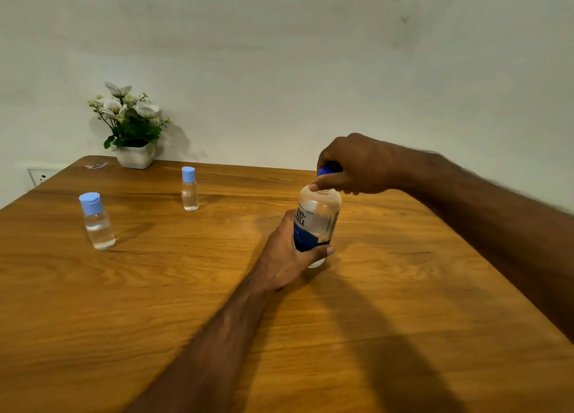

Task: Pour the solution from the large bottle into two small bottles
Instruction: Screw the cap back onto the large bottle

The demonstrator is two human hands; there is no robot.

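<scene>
Left hand (pixel 287 251) wraps large bottle (pixel 316 223) low on desk (pixel 403 288); right hand (pixel 354 167) pinches its blue cap (pixel 326 170). Both small bottles (pixel 96 223) (pixel 190 190) capped, well apart at left. Risk: w/ bottle tilted, cap off quick = spill.

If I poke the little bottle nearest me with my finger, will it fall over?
Probably, if you poke high. The nearer small bottle is tall and narrow, so a push near its light blue cap would likely tip it. It looks only partly filled with clear liquid, so it is probably light and may slide on the smooth wooden table.
</scene>
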